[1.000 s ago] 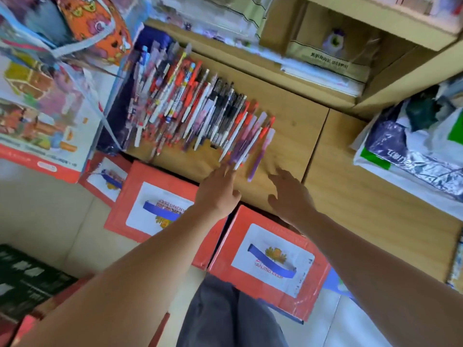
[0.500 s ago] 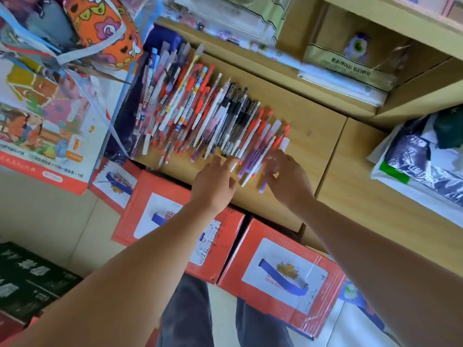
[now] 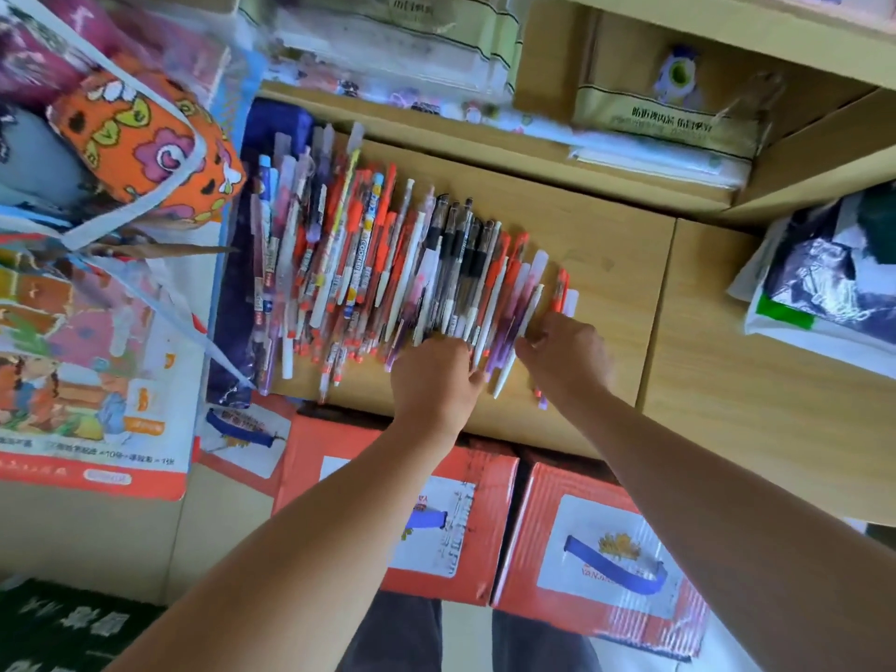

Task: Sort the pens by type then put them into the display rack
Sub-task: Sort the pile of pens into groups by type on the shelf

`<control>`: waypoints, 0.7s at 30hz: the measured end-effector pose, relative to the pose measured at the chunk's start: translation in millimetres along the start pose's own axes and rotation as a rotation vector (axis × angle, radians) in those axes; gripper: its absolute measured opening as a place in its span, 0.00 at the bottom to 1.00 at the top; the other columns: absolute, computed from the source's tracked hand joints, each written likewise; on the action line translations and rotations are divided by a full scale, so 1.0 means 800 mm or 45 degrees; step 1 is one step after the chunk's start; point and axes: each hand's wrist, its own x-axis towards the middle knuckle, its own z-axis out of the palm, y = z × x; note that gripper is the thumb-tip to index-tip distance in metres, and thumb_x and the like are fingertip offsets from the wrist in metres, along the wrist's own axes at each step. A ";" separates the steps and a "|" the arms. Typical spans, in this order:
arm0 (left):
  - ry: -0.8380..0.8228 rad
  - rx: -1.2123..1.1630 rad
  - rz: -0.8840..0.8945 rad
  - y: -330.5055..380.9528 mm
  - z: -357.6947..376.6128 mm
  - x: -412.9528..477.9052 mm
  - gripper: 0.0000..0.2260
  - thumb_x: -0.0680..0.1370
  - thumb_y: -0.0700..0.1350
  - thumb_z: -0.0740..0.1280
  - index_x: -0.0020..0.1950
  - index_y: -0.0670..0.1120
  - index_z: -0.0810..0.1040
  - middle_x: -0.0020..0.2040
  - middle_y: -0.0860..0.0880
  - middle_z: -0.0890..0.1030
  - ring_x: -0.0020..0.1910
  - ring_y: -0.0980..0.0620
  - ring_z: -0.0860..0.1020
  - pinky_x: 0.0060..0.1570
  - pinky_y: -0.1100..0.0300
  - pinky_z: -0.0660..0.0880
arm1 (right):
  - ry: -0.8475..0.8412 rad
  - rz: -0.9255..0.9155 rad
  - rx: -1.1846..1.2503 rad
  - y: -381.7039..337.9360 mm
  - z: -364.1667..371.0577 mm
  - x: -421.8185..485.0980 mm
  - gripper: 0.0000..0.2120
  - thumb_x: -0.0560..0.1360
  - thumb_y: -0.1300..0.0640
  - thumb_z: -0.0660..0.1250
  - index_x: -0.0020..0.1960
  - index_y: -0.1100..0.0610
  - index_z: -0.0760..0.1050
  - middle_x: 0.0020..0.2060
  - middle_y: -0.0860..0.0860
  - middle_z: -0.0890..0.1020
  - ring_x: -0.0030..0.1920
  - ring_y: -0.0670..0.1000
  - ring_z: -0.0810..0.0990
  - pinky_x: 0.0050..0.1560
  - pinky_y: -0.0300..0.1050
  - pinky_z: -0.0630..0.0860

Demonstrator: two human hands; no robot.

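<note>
Lying side by side on a pale wooden shelf (image 3: 601,235), pens (image 3: 388,274): one dense row with red, white, black and lilac barrels mixed.

Hard to make out:
- Motion blur softens the whole view, and print on the barrels cannot be read.
- Row's left edge runs against a dark blue cover (image 3: 232,308); where the pens end there is unclear.
- Near ends of the middle pens are covered by the left hand (image 3: 434,380).
- Far shelf packets (image 3: 669,123) are blurred, their tops cut off.
- Orange patterned bag (image 3: 145,143) at far left is partly out of frame, as is a plastic bag (image 3: 824,283) at right.

Hands:
- Left hand is back upward on the near ends of the black and white pens. Its fingertips are tucked out of sight, so I cannot tell whether it grips or only presses.
- Right hand (image 3: 565,354) is at the row's right edge, bent fingers (image 3: 531,339) touching the last few pens. I cannot tell whether it is pinching or nudging them.

Below the shelf's near edge: red cartons (image 3: 606,550) on the floor.
</note>
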 end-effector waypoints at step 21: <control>-0.159 -0.776 0.107 -0.019 -0.010 -0.020 0.05 0.77 0.44 0.66 0.42 0.48 0.78 0.33 0.54 0.83 0.31 0.58 0.79 0.41 0.53 0.80 | -0.159 0.170 0.972 -0.004 -0.012 -0.006 0.06 0.75 0.56 0.60 0.41 0.57 0.70 0.28 0.56 0.75 0.22 0.53 0.69 0.22 0.40 0.64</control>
